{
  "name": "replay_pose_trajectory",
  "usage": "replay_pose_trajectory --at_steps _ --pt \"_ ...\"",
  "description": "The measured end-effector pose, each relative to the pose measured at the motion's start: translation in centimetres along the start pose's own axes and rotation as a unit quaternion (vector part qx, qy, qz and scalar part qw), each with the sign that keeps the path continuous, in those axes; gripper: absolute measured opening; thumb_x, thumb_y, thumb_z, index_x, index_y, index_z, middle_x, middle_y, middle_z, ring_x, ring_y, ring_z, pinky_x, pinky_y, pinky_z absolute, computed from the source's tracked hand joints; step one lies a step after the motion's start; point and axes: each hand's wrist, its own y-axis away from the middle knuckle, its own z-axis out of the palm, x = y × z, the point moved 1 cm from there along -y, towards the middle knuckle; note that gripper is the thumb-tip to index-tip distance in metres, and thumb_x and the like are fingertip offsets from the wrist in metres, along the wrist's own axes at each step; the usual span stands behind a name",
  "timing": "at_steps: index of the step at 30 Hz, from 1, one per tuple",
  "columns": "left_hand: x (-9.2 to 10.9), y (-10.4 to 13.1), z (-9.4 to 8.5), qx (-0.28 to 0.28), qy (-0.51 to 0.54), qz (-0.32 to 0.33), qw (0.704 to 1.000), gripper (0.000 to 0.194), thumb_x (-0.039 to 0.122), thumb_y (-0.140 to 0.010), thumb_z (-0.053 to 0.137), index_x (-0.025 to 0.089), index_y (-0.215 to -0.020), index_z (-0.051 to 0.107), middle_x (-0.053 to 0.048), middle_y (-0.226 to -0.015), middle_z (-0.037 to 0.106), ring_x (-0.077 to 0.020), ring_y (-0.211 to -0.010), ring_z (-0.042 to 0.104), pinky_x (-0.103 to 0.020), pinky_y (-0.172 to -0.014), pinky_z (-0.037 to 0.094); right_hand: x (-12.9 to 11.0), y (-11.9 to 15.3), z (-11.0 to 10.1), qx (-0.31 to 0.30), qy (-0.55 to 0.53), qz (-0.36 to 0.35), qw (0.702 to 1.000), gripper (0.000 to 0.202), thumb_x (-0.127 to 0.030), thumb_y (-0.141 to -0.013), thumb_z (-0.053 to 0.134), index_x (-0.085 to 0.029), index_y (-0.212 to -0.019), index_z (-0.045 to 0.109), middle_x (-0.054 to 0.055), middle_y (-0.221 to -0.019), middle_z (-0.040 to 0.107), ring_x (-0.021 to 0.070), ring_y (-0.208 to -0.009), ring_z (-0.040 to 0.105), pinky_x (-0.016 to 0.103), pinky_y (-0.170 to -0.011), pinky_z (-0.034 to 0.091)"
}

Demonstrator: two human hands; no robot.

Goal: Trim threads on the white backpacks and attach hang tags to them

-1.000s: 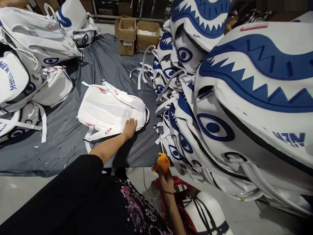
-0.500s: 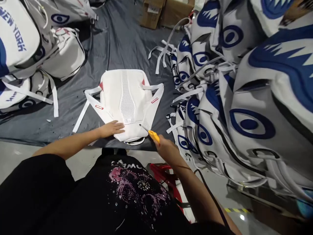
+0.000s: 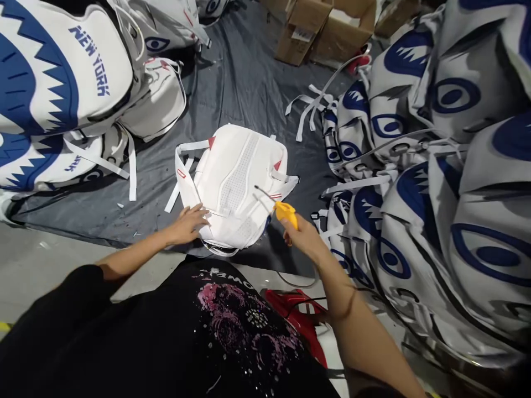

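Observation:
A white backpack [image 3: 211, 163] lies back panel up on the dark sheet, turned at a slant, with a perforated strip down its middle. Its shoulder straps [image 3: 186, 177] spread to both sides. My left hand [image 3: 186, 225] rests on the backpack's lower left corner, fingers apart and touching the fabric. In my right hand [image 3: 305, 237] is a yellow-handled tool [image 3: 286, 214] with a thin, dark, pointed shaft. Its tip points up and left over the lower right of the back panel. Whether the tip touches the fabric I cannot tell.
White backpacks with blue eye and teeth prints are piled at the left [image 3: 91, 72] and at the right [image 3: 415, 221]. Cardboard boxes [image 3: 302, 33] stand at the back. A red object [image 3: 296, 320] is below the sheet's front edge, with a thin dark cord nearby.
The backpack has turned clockwise and its right side now slants away. My right hand with the tool has moved right, off the bottom seam. My view has shifted left.

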Motion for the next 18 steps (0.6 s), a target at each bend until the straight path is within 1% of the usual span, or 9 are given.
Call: replay_pose_trajectory --at_steps 2,3,4,6,9,11,13,16,18 --pt "1.3 -0.6 0.4 0.084 0.07 -0.104 0.988 0.05 0.026 -0.088 0.053 0.022 -0.138 0.057 -0.011 -0.158 0.039 -0.0302 -0.152 0.022 -0.052 -0.122 0.025 0.0 -1.5 -0.5 -0.051 -0.167 0.004 0.985 0.032 -0.046 -0.099 0.046 -0.017 -0.108 0.059 0.002 -0.067 0.066 0.0184 -0.062 0.065 0.03 -0.069 0.052" --pt "2.1 -1.3 0.7 0.129 0.095 -0.164 0.973 0.057 0.035 -0.092 0.053 0.018 -0.146 0.049 -0.016 -0.16 0.035 -0.0325 -0.152 0.022 -0.052 -0.121 0.027 -0.2 -2.1 -0.6 -0.071 -0.232 0.007 0.97 0.033 -0.046 -0.099 0.047 -0.017 -0.107 0.059 0.002 -0.069 0.067 0.0188 -0.064 0.066 0.032 -0.071 0.054" --pt "2.8 -2.2 1.1 0.164 0.111 -0.22 0.955 0.069 0.043 -0.092 0.054 0.013 -0.153 0.037 -0.021 -0.161 0.029 -0.0357 -0.152 0.02 -0.054 -0.12 0.027 -0.6 -2.8 -0.7 -0.077 -0.281 0.007 0.957 0.034 -0.048 -0.098 0.049 -0.017 -0.106 0.06 0.003 -0.071 0.068 0.0194 -0.066 0.067 0.033 -0.072 0.055" --pt "4.1 -4.2 1.9 0.187 0.121 -0.299 0.928 0.097 0.053 -0.085 0.064 0.01 -0.159 0.016 -0.028 -0.164 0.013 -0.0432 -0.152 0.014 -0.062 -0.118 0.026 -1.7 -4.1 -0.8 -0.072 -0.346 0.014 0.935 0.042 -0.055 -0.096 0.05 -0.016 -0.103 0.062 0.006 -0.072 0.069 0.0205 -0.066 0.068 0.034 -0.072 0.056" --pt "4.8 -6.4 2.9 0.199 0.107 -0.356 0.907 0.11 0.036 -0.075 0.076 0.012 -0.16 0.009 -0.03 -0.164 0.0 -0.0495 -0.151 0.01 -0.068 -0.115 0.024 -3.8 -6.8 -1.1 -0.072 -0.393 0.013 0.916 0.062 -0.068 -0.097 0.034 -0.014 -0.107 0.061 0.008 -0.072 0.068 0.0201 -0.066 0.069 0.033 -0.071 0.056" --pt "4.3 -6.2 3.3 0.236 0.132 -0.382 0.884 0.105 0.02 -0.074 0.071 0.015 -0.16 0.012 -0.027 -0.165 0.007 -0.0479 -0.15 0.019 -0.067 -0.115 0.026 -5.1 -9.0 -1.7 -0.091 -0.374 0.003 0.923 0.075 -0.074 -0.096 0.02 -0.012 -0.115 0.059 0.007 -0.071 0.067 0.019 -0.065 0.069 0.031 -0.068 0.056" --pt "3.7 -4.8 3.7 0.284 0.205 -0.398 0.848 0.098 0.013 -0.075 0.065 0.019 -0.16 0.016 -0.022 -0.163 0.023 -0.0433 -0.146 0.032 -0.062 -0.115 0.032 -5.9 -11.3 -2.6 -0.09 -0.317 0.0 0.944 0.08 -0.076 -0.095 0.016 -0.011 -0.118 0.058 0.004 -0.068 0.064 0.0171 -0.06 0.066 0.029 -0.064 0.055" --pt "4.2 -2.2 4.1 0.388 0.318 -0.349 0.792 0.074 0.021 -0.083 0.059 0.022 -0.154 0.035 -0.014 -0.153 0.047 -0.0338 -0.139 0.047 -0.053 -0.117 0.036 -6.2 -13.9 -4.0 -0.006 -0.176 -0.033 0.984 0.07 -0.069 -0.099 0.025 -0.01 -0.112 0.062 0.003 -0.064 0.061 0.0143 -0.051 0.057 0.027 -0.06 0.051" --pt "5.1 -1.4 4.0 0.449 0.383 -0.285 0.755 0.054 0.033 -0.089 0.057 0.021 -0.141 0.053 -0.01 -0.142 0.059 -0.029 -0.133 0.053 -0.047 -0.117 0.038 -6.4 -14.7 -4.4 0.027 -0.03 -0.086 0.996 0.059 -0.062 -0.099 0.038 -0.01 -0.104 0.066 0.006 -0.069 0.065 0.016 -0.058 0.059 0.028 -0.064 0.05"
